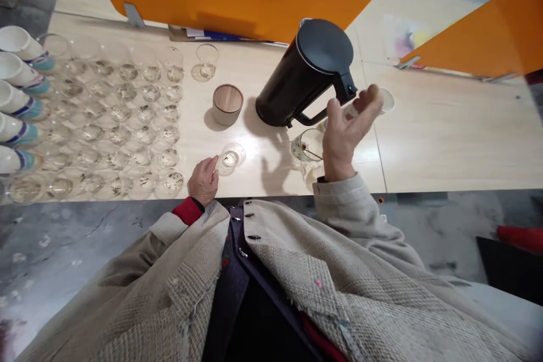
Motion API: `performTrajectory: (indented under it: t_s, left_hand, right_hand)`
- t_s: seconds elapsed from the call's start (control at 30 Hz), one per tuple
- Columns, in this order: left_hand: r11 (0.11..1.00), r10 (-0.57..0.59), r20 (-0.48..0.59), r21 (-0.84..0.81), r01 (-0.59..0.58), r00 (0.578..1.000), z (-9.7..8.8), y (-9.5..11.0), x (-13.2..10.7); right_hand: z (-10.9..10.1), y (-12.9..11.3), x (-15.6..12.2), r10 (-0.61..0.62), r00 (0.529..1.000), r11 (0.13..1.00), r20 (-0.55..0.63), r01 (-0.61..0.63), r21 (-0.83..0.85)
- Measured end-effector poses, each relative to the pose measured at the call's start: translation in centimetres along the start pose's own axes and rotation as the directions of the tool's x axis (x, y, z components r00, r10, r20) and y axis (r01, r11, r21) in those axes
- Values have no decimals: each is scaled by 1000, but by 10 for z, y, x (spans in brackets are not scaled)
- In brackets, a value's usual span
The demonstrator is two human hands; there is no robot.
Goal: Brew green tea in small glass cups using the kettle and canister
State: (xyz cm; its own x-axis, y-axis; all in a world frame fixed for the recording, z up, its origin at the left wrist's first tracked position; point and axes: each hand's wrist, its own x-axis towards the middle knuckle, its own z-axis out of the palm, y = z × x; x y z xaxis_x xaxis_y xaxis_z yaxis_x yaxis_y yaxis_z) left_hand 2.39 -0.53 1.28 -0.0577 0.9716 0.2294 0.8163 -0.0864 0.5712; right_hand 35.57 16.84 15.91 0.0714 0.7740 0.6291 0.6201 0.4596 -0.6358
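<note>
Curling beside a glass of tea leaves, the left hand rests; the right hand hangs half-curled, grip unclear.

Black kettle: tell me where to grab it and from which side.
Grip the kettle by its black handle, coming from the right, the side of the right hand. The handle forms an open loop off the body, so fingers can pass through it, while the wide, smooth body offers a poorer hold.
</note>
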Motion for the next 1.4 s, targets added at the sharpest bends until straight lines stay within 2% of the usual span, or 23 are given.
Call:
performTrajectory:
  t_s: [0.03,0.07,0.13,0.2,0.3,0.4,0.5,0.6,0.77,0.93,1.1,1.4]
  left_hand:
    - [1000,-8,-2,-6,8,1000,1,-1,0]
    - [1000,-15,-4,-13,15,1000,1,-1,0]
    - [999,-24,-18,-27,24,1000,3,-2,0]
    - [999,-35,-47,-38,33,998,4,-4,0]
    - [999,-44,-57,-21,43,997,4,-4,2]
    - [997,-61,25,57,60,998,2,1,6]
    - [980,-114,128,176,90,985,0,11,11]
    - [951,-180,184,283,124,966,0,22,16]
    - [914,-243,212,376,151,946,-1,32,22]
    - [908,-228,223,400,125,948,-3,28,29]
    - [904,-209,274,421,78,939,-6,26,37]
    - [918,-190,279,390,70,941,-11,29,36]
  right_hand:
    - [-2,-14,-15,23,998,999,-57,-24,-27]
    - [-2,-27,-31,41,998,999,-43,-42,-27]
    - [8,-47,-65,57,997,998,52,-57,7]
    - [26,-54,-97,88,971,995,224,-97,26]
    - [58,-42,-135,94,887,996,451,-85,-40]
    - [83,-27,-157,111,768,984,630,5,-179]
    - [94,-23,-167,163,669,952,726,86,-293]
    - [99,-26,-171,187,627,932,756,130,-338]
    - [101,-31,-170,182,626,930,758,141,-340]
    - [100,-34,-167,187,622,926,760,146,-348]
    - [100,-34,-169,179,640,926,747,147,-347]
    - [101,-29,-175,162,656,932,737,143,-332]
